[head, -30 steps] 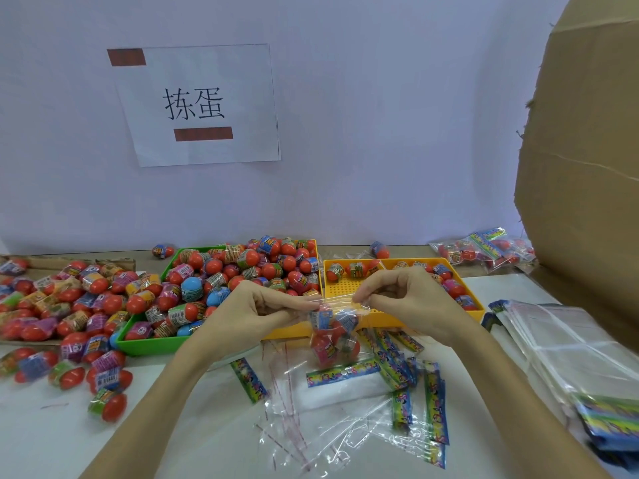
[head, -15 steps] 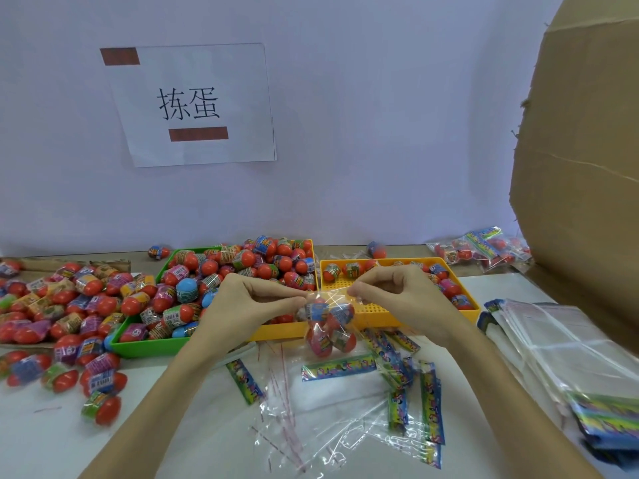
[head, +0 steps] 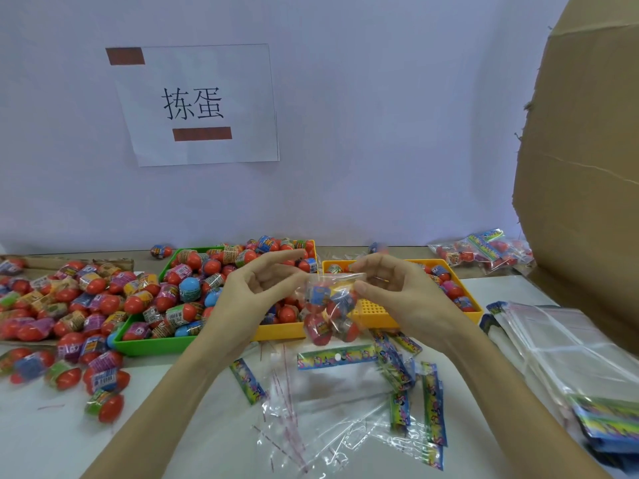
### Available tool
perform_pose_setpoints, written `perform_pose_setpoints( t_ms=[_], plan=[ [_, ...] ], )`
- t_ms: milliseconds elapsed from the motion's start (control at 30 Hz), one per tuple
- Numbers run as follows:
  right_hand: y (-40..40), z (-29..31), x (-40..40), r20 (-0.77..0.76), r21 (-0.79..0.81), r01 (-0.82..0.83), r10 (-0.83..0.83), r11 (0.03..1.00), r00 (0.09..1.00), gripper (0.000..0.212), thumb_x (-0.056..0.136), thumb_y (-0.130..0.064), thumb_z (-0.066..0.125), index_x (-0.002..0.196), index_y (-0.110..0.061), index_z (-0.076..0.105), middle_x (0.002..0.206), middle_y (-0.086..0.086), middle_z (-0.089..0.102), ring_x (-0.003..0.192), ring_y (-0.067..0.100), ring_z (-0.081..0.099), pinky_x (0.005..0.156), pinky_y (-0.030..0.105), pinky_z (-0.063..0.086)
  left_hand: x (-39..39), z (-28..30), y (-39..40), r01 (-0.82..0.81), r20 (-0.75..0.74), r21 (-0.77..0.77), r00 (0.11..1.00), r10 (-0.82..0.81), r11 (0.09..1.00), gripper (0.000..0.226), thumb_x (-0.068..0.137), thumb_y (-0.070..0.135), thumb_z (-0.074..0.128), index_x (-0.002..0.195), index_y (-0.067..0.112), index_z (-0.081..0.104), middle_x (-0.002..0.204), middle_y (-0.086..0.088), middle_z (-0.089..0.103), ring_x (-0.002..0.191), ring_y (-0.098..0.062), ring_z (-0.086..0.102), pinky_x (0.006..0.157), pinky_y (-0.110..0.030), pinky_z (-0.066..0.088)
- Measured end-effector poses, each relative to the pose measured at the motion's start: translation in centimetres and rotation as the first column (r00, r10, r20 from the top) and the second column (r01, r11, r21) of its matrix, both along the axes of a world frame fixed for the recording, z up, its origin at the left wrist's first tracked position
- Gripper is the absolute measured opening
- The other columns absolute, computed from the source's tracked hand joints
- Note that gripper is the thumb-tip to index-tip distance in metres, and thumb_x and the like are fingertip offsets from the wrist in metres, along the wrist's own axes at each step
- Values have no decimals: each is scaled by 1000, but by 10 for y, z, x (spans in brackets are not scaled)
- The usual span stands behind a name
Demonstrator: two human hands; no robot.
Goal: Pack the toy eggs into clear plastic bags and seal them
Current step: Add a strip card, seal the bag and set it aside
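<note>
Filled bag [head: 330, 307]: light, thin film, slippery, eggs loose inside; best gripped at its top edge. Right hand [head: 397, 292] pinches that edge; left hand [head: 256, 292] hangs relaxed, empty.

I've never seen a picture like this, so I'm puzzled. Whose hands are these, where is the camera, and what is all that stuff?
A person wears a camera on their head, so you see their own two arms reaching out. The right hand pinches the top of a small clear bag with toy eggs inside. The left hand is open beside it, and I cannot tell if it touches the bag. On the table are a green tray heaped with eggs, a yellow tray, loose eggs at the left, and empty clear bags in front.
</note>
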State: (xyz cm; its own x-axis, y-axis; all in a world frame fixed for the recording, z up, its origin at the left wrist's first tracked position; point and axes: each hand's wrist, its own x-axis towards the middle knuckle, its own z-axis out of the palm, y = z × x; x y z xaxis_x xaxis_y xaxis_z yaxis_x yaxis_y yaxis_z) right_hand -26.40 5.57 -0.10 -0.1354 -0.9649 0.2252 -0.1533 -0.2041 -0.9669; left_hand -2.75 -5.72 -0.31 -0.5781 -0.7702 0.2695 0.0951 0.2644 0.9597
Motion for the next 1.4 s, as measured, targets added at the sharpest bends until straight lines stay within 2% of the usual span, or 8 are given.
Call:
perform_pose_setpoints(
  t_ms=[167,333,433,700,900,1067,1233,1400],
  plan=[
    [0,3,1,99,-4,58,-57,998,993,21,93,-33,79,113,-35,76,103,-4,79,103,17,76,85,18,56,-6,-9,3,49,50,113,997,-55,992,30,92,46,80,115,28,81,116,-3,80,108,-20,76,90,-27,62],
    [-2,4,2,298,-24,20,-12,1000,955,49,72,-50,93,112,-27,80,114,7,78,107,22,75,90,25,59,-13,-9,5,93,-160,376,986,-34,922,37,75,32,90,106,12,85,106,-9,80,94,-18,77,81,-24,61],
    [0,4,5,156,5,36,-36,999,987,38,82,-49,85,109,-23,81,107,9,78,94,17,72,86,23,58,-14,-9,3,81,-207,434,978,12,897,36,71,26,91,105,13,85,108,-7,80,95,-16,77,81,-24,61],
    [-1,2,4,54,-2,81,-80,997,995,13,90,-30,79,96,-20,80,106,5,78,95,12,72,84,20,56,-8,-4,2,102,-211,320,977,-35,942,40,75,38,87,109,17,85,117,-11,80,108,-22,76,94,-32,61],
    [-3,-2,4,47,35,93,-94,995,994,15,96,-30,75,110,-26,80,107,0,80,101,18,75,85,21,58,-6,-3,6,-183,-169,-102,972,164,978,17,82,31,84,98,28,87,97,0,83,97,-14,78,84,-22,62],
    [-1,-1,-3,123,238,129,-161,963,979,57,98,-58,59,83,-7,79,70,5,66,62,17,60,56,21,50,-6,-4,10,-375,-229,-608,927,298,700,20,87,6,83,106,12,84,90,3,79,84,-18,74,76,-35,61],
    [0,7,-8,258,382,-152,53,911,965,88,92,-82,49,101,-1,81,100,23,78,75,23,77,56,21,54,-14,-7,29,-270,-218,-875,961,170,401,22,93,-3,77,113,6,82,97,-5,77,84,-22,71,72,-34,57],
    [3,5,-10,243,417,-183,85,890,966,63,88,-64,75,107,-4,81,103,19,79,84,22,79,61,19,58,-17,-10,43,0,13,-991,995,94,136,29,94,-12,73,119,-1,78,110,-13,75,95,-29,70,78,-36,59]
  ],
)
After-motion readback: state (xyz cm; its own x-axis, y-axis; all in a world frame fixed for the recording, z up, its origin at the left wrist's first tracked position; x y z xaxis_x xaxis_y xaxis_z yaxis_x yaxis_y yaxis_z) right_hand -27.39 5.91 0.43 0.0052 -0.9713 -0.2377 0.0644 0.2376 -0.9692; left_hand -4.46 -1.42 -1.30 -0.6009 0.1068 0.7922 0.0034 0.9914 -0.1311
